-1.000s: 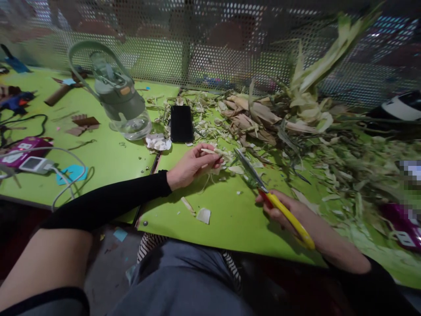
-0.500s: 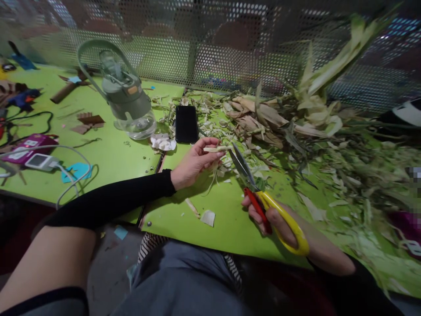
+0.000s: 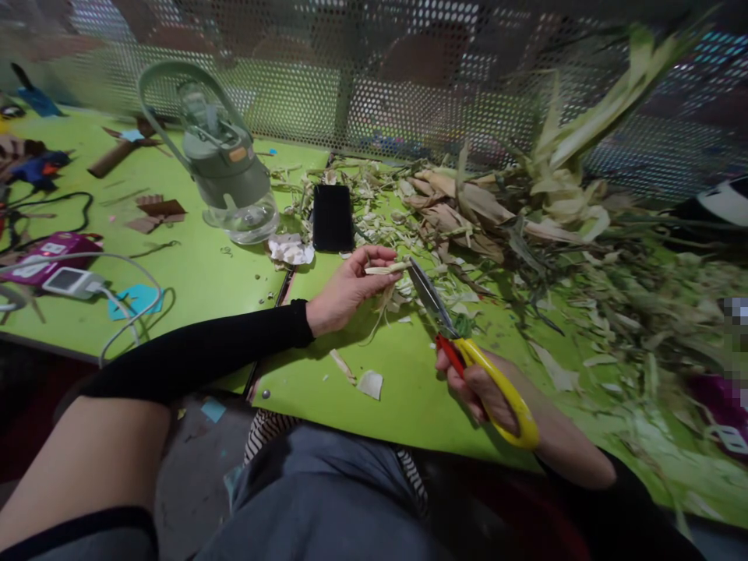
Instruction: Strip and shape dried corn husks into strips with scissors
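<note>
My left hand [image 3: 351, 288] pinches a small pale-green strip of corn husk [image 3: 382, 269] between thumb and fingers, above the green table [image 3: 327, 405]. Wrapped round the red and yellow handles of a pair of scissors [image 3: 432, 296] is my right hand [image 3: 476, 386]. The scissor blades point up and left, closed or nearly so, with their tips at the right end of the strip. Whether the tips touch it I cannot tell. A thin fibre hangs below my left hand. On the table under it lie a husk sliver [image 3: 342, 366] and a pale scrap [image 3: 370, 384].
Behind my left hand are a black phone [image 3: 333, 218], a crumpled white tissue [image 3: 291, 249] and a green water bottle [image 3: 231, 179]. Dry corn husks [image 3: 485, 202] and cuttings spread over the right side. A purple power strip [image 3: 58, 253] with a white cable sits left. A perforated screen [image 3: 386, 101] rises behind.
The scissor blades have closed together at the end of the husk strip. My right hand has tightened on the handles and shifted slightly. My left hand has barely moved.
</note>
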`<act>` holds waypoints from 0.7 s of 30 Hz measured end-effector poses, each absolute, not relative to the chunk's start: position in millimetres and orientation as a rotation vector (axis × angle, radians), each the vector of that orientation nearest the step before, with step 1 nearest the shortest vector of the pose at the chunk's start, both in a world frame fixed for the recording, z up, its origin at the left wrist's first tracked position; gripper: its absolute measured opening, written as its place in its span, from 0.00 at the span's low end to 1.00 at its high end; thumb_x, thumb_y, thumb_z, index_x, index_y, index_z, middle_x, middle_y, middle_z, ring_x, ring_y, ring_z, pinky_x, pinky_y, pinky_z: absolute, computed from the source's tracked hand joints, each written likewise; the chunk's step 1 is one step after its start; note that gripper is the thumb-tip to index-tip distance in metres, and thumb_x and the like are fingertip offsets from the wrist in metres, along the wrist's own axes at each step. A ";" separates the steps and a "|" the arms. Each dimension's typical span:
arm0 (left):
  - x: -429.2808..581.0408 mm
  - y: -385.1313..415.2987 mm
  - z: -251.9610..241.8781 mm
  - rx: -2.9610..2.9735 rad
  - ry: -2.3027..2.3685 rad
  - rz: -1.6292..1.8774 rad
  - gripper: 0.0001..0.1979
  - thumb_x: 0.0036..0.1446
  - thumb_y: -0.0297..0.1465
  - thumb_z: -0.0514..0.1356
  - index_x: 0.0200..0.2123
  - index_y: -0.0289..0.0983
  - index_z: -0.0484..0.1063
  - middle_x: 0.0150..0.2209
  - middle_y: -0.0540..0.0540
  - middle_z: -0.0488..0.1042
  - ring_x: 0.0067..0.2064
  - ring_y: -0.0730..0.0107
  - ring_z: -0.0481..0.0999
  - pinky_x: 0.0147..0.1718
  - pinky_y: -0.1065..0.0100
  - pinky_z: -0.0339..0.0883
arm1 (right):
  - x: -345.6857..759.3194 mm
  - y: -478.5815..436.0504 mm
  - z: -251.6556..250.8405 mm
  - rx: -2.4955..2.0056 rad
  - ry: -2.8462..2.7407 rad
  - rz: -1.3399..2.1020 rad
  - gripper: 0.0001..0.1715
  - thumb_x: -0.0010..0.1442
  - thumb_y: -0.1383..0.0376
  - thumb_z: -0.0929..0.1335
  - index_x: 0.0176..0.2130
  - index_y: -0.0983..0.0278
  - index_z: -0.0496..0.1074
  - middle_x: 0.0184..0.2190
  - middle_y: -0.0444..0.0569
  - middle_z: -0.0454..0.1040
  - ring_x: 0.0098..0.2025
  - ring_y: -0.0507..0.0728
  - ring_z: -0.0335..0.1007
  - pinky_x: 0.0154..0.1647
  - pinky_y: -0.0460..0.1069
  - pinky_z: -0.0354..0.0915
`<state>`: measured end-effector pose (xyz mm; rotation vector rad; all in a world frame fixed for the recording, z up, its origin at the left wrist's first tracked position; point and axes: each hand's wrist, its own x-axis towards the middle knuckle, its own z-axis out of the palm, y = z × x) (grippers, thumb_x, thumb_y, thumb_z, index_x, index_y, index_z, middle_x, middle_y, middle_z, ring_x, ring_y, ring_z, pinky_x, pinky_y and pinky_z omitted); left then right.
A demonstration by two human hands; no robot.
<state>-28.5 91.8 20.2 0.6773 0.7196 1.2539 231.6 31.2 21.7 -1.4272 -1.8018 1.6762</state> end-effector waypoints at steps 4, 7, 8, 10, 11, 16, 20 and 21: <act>-28.8 91.3 19.3 0.693 0.729 1.242 0.13 0.55 0.17 0.68 0.41 0.36 0.73 0.35 0.54 0.74 0.34 0.81 0.75 0.36 0.75 0.68 | 220.9 27.7 34.4 -1.523 -1.689 1.705 0.44 0.52 0.24 0.68 0.37 0.60 0.68 0.19 0.37 0.60 0.15 0.46 0.51 0.13 0.44 0.57; -29.3 91.1 17.6 0.700 0.736 1.229 0.13 0.56 0.19 0.69 0.42 0.36 0.74 0.35 0.53 0.76 0.35 0.79 0.77 0.34 0.75 0.67 | 216.4 27.4 38.9 -1.607 -1.621 1.670 0.45 0.49 0.22 0.68 0.34 0.60 0.69 0.16 0.36 0.59 0.14 0.47 0.51 0.12 0.45 0.57; -29.6 91.2 17.1 0.698 0.736 1.219 0.13 0.56 0.20 0.70 0.42 0.36 0.74 0.36 0.52 0.77 0.37 0.77 0.78 0.34 0.75 0.67 | 217.5 27.5 39.1 -1.599 -1.619 1.644 0.45 0.50 0.23 0.68 0.36 0.60 0.69 0.16 0.37 0.59 0.14 0.48 0.51 0.12 0.45 0.58; -29.9 91.5 16.6 0.686 0.729 1.200 0.11 0.58 0.22 0.70 0.43 0.36 0.75 0.36 0.50 0.79 0.39 0.74 0.80 0.37 0.73 0.69 | 223.2 26.9 37.8 -1.505 -1.642 1.590 0.45 0.51 0.23 0.67 0.38 0.60 0.70 0.17 0.37 0.61 0.15 0.48 0.52 0.14 0.46 0.58; -30.1 91.7 16.5 0.675 0.723 1.195 0.11 0.58 0.22 0.69 0.42 0.36 0.75 0.36 0.50 0.80 0.40 0.72 0.81 0.38 0.71 0.71 | 227.1 25.9 36.8 -1.429 -1.665 1.584 0.45 0.53 0.23 0.66 0.40 0.60 0.71 0.18 0.38 0.62 0.16 0.49 0.53 0.15 0.47 0.59; -29.5 92.7 16.1 0.640 0.704 1.192 0.10 0.56 0.19 0.69 0.39 0.35 0.74 0.34 0.51 0.80 0.37 0.74 0.81 0.43 0.69 0.75 | 235.9 14.8 36.0 -1.271 -1.725 1.801 0.50 0.50 0.20 0.64 0.43 0.60 0.71 0.20 0.40 0.65 0.20 0.50 0.54 0.23 0.49 0.61; -28.1 92.2 14.8 0.658 0.695 1.190 0.11 0.55 0.17 0.68 0.37 0.35 0.75 0.33 0.52 0.80 0.34 0.78 0.80 0.45 0.69 0.75 | 224.7 12.5 45.5 -1.343 -1.721 1.921 0.53 0.46 0.19 0.65 0.43 0.60 0.71 0.20 0.40 0.65 0.21 0.50 0.54 0.26 0.49 0.59; -27.8 92.0 14.5 0.661 0.694 1.188 0.11 0.55 0.17 0.68 0.37 0.35 0.75 0.34 0.52 0.80 0.34 0.78 0.80 0.46 0.69 0.75 | 222.3 13.3 48.2 -1.341 -1.732 1.922 0.54 0.45 0.18 0.65 0.43 0.61 0.71 0.21 0.40 0.65 0.22 0.51 0.54 0.26 0.50 0.59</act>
